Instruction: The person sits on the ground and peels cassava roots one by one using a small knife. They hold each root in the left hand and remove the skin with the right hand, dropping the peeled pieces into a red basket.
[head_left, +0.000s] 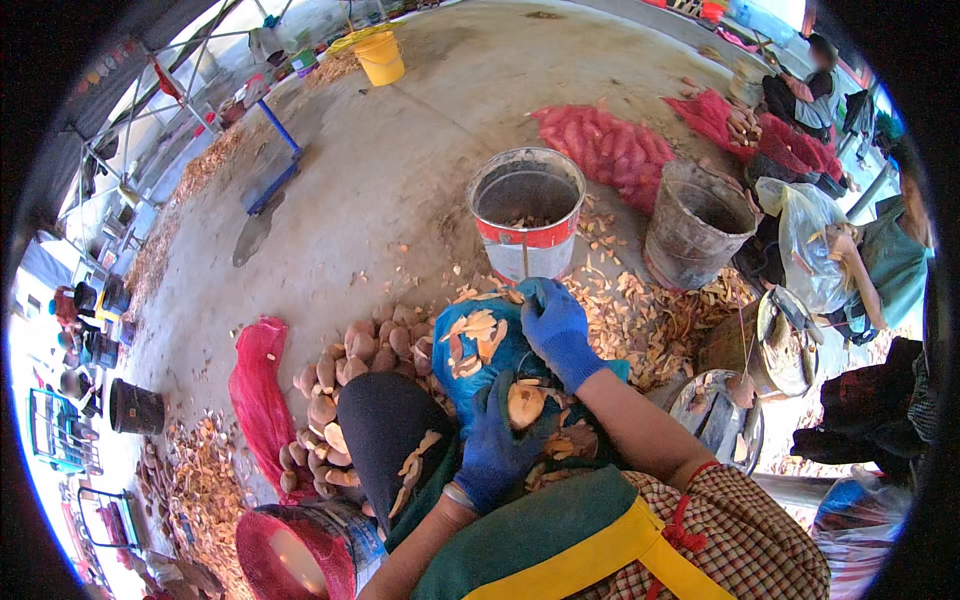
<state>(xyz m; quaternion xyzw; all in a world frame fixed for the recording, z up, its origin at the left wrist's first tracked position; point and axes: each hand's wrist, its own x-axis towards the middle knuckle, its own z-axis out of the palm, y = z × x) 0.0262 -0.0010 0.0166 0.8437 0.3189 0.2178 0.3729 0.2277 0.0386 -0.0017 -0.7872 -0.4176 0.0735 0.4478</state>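
Note:
My left hand (496, 444), in a blue knit glove, grips a partly peeled sweet potato (526, 406) above my lap, its pale flesh facing up. My right hand (556, 324), gloved the same way, is curled a little farther out, above a blue plastic sheet (459, 379) over my leg. Whatever the right fingers may hold is hidden. Loose peelings (477, 337) lie on the blue sheet. Left of my dark-covered knee (391, 427) is a heap of unpeeled sweet potatoes (360, 349), with a few pale cut faces among them.
A red-and-white bucket (525, 238) stands ahead, beside a grimy bucket (694, 232) and a red mesh sack of sweet potatoes (606, 154). Peelings (637, 322) cover the floor to the right. Red netting (262, 405) lies left. A person (892, 255) with a plastic bag sits at right.

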